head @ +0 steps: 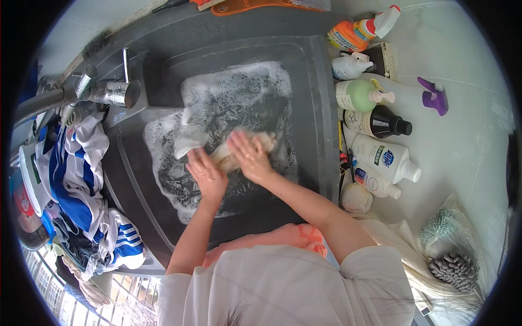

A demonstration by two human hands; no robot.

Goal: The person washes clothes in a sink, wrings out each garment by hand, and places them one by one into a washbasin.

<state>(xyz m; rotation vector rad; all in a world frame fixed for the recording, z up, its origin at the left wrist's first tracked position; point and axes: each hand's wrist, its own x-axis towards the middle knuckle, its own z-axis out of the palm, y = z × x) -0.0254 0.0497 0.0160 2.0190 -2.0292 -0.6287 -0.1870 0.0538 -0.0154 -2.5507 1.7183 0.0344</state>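
Observation:
A wet off-white cloth [227, 158], possibly a sock, stretches between my hands over foamy water. At its near left end my left hand [207, 174] grips it, fingers pointing away from me. My right hand [252, 159], slightly blurred, lies across it with the thumb on the far side; a crumpled end sticks out beyond. Just past my left fingertips a white fabric piece [190, 144] pokes out of the suds; whether it joins the cloth I cannot tell. Soap suds [244, 77] ring the water in the dark grey sink [312, 122].
A chrome faucet [118, 93] reaches in from the left. Below it, white-and-blue clothes [77, 183] are heaped. Along the right ledge lie an orange spray bottle [350, 34], a green pump bottle [357, 95] and several others. An orange-handled brush [244, 6] rests at the far edge.

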